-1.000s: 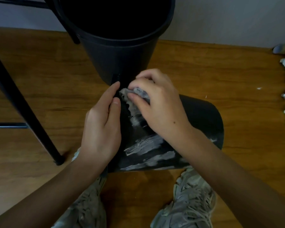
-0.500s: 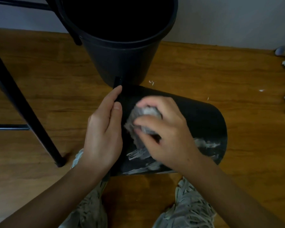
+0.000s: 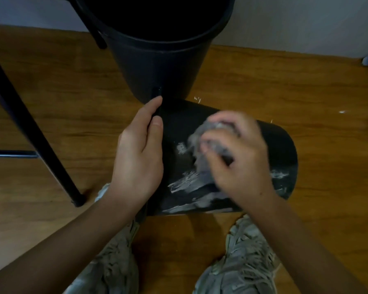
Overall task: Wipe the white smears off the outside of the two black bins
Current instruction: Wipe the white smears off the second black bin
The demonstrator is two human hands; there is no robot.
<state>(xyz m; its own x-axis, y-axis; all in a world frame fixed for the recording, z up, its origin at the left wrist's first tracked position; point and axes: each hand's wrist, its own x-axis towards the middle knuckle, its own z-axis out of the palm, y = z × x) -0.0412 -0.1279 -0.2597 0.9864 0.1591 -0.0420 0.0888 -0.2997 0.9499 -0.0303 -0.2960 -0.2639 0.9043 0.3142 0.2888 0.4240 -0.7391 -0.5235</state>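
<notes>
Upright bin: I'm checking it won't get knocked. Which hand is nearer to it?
Left. The left hand grips the lying bin's rim, fingertips just below the upright bin. The right hand wipes farther back with the rag.

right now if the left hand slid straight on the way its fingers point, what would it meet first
Probably the upright bin. The left hand grips the rim of the lying bin, fingers pointing away from the person, and the upright bin's base stands just beyond the fingertips. Depth is hard to judge.
</notes>
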